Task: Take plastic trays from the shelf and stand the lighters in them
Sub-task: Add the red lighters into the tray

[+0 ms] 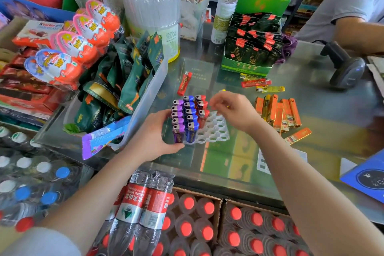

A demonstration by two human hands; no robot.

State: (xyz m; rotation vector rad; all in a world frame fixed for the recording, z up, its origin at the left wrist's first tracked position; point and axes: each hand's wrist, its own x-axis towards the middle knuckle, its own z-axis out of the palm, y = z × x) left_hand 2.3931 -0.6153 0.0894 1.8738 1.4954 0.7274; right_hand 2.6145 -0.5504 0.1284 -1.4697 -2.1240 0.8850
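Note:
A white plastic tray [216, 131] with round holes lies on the glass counter. Purple lighters [178, 119], blue lighters [190, 117] and red lighters [202, 108] stand in rows in its left part; the right holes are bare. My left hand [154, 137] grips the tray's left end, thumb at the front corner and fingers against the purple row. My right hand [234, 110] hovers just above the tray's far right, blurred, its fingers curled around what looks like a yellow lighter [223, 90], mostly hidden.
Orange lighters [278, 113] lie heaped to the right, a red one [184, 83] beyond the tray, red and yellow ones [261, 85] by a green display box [245, 66]. A clear snack bin [145, 102] stands left. A barcode scanner [345, 66] and another person's arm [361, 31] are far right.

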